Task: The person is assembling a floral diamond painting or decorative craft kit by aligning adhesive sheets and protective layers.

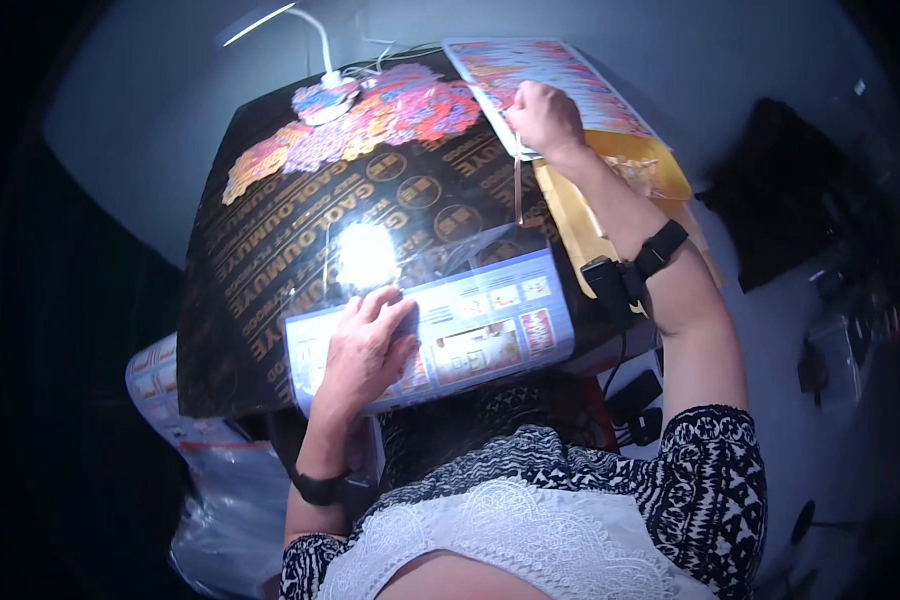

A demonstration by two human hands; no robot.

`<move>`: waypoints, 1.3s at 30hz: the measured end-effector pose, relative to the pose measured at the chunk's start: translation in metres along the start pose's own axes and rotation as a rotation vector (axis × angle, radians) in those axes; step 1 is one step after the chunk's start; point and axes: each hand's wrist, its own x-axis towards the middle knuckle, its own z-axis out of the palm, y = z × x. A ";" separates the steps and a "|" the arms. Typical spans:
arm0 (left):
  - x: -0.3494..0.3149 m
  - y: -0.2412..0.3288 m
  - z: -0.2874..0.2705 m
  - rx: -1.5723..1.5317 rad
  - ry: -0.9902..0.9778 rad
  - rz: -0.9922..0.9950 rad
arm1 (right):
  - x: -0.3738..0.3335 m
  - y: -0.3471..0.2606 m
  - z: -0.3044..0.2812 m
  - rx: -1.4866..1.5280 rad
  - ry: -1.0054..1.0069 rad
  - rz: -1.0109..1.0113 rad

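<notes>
My left hand (pixel 362 350) lies on a blue-and-white printed sheet (pixel 490 315) near the table's front edge, its fingers stretched out and resting on the surface. Clear plastic (pixel 490 245) shows along the sheet's far edge. At the far right of the table, my right hand (pixel 547 118) is closed, and a thin, shiny strip (pixel 518 190) hangs down beside its fingers. Under and behind that hand is a flat sheet with a colourful streaked pattern (pixel 580 75). Below my right wrist lies a yellow tray-like piece (pixel 675 172) with small pinkish bits in it.
Dark wrapping with gold print covers the table (pixel 270 240). Multicoloured lacy pieces (pixel 400 110) spread along its back, around a white lamp (pixel 328 78). Glare (pixel 367 255) whitens the middle. A rolled printed sheet (pixel 153 375) and clear plastic (pixel 235 500) hang at the left side.
</notes>
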 end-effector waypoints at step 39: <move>0.016 0.017 0.009 0.042 0.022 0.035 | -0.021 0.176 -0.122 -0.133 -0.661 0.342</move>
